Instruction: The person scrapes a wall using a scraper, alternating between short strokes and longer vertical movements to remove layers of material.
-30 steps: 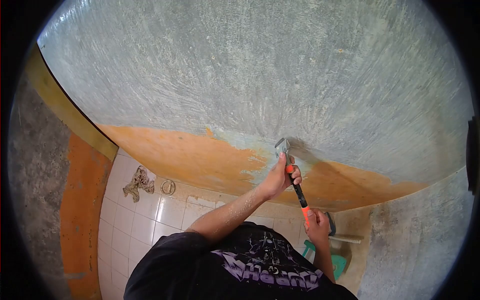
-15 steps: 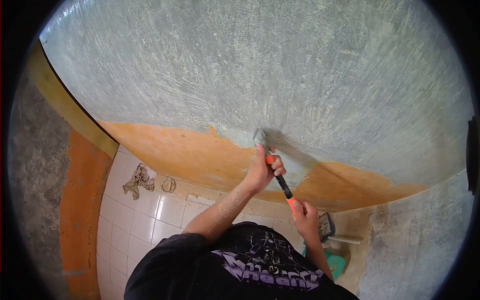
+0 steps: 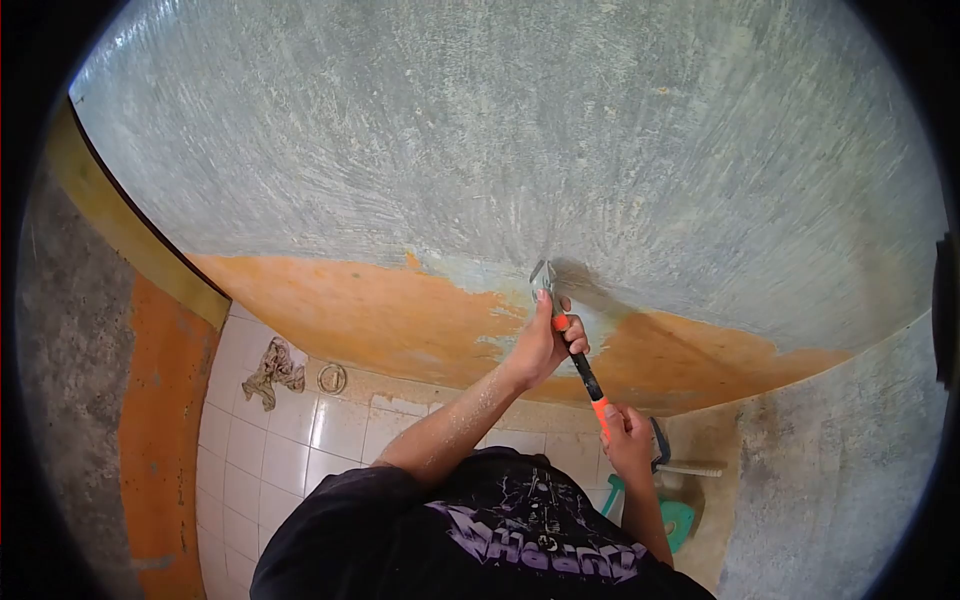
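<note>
A long-handled scraper with a black and orange handle slants across the middle of the view, its metal head against the wall. My left hand is wrapped round the upper part, thumb stretched along the neck just below the head. Lower down, my right hand grips the orange end of the handle. Around the head, grey bared wall meets a ragged edge of orange paint. Pale dust specks my left forearm.
On the white tiled floor lie a crumpled cloth and a round drain cover. A green object and a white-handled brush-like thing are by my right arm. Side walls stand at left and right.
The scraper and both my hands have shifted to the right and slightly down in view, with both grips kept. The view itself has tilted a little.
</note>
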The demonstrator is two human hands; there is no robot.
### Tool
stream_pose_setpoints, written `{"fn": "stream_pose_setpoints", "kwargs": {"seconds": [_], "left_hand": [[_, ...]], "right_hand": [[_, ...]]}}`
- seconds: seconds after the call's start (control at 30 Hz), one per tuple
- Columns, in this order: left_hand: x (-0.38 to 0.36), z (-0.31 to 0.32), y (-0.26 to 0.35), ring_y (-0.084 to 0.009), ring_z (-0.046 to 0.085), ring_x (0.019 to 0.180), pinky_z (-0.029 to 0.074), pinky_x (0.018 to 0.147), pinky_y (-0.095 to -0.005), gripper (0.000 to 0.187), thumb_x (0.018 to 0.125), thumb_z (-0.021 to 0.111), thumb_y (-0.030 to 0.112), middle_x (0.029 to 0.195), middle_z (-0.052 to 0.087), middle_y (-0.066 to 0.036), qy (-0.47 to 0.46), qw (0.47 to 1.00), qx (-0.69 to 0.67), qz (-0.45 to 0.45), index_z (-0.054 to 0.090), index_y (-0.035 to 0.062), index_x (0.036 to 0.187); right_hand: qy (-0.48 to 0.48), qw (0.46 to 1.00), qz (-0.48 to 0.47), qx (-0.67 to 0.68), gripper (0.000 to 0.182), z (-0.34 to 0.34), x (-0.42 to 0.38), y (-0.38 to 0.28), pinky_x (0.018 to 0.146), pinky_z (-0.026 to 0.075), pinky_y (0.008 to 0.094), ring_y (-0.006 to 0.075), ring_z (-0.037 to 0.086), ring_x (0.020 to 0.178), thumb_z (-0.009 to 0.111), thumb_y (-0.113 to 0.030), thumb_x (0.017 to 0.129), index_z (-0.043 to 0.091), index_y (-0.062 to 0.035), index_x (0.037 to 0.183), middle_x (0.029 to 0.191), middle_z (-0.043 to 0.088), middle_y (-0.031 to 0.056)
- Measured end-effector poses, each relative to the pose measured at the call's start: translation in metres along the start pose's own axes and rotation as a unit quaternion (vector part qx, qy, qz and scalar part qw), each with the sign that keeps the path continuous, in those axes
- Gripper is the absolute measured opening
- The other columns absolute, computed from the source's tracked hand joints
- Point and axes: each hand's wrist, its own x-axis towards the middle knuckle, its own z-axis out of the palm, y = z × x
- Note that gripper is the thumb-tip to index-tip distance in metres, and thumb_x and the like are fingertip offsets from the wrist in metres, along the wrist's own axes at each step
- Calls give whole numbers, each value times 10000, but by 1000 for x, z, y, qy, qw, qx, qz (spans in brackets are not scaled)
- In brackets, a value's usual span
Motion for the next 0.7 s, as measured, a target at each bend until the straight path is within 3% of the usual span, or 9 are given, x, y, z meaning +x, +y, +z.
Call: {"fn": "stream_pose_setpoints", "kwargs": {"seconds": [0.47, 0.7], "left_hand": [[-1, -9, 6, -166, 396, 642, 402, 767, -392, 548, 970, 248, 685, 687, 338, 10, 23, 999, 15, 24, 375, 159, 1055], [-14, -16, 23, -155, 382, 625, 395, 751, -373, 562, 962, 262, 696, 680, 350, 13, 23, 999, 7, 49, 394, 160, 1068]], "right_hand": [[-33, 999, 16, 30, 293, 13, 10, -1, 433, 318, 223, 44, 429, 466, 618, -295, 974, 624, -10, 905, 579, 479, -37], [-35, 998, -34, -31, 283, 32, 14, -1, 438, 297, 227, 37, 413, 473, 621, -292, 972, 623, -16, 909, 565, 473, -40]]}}
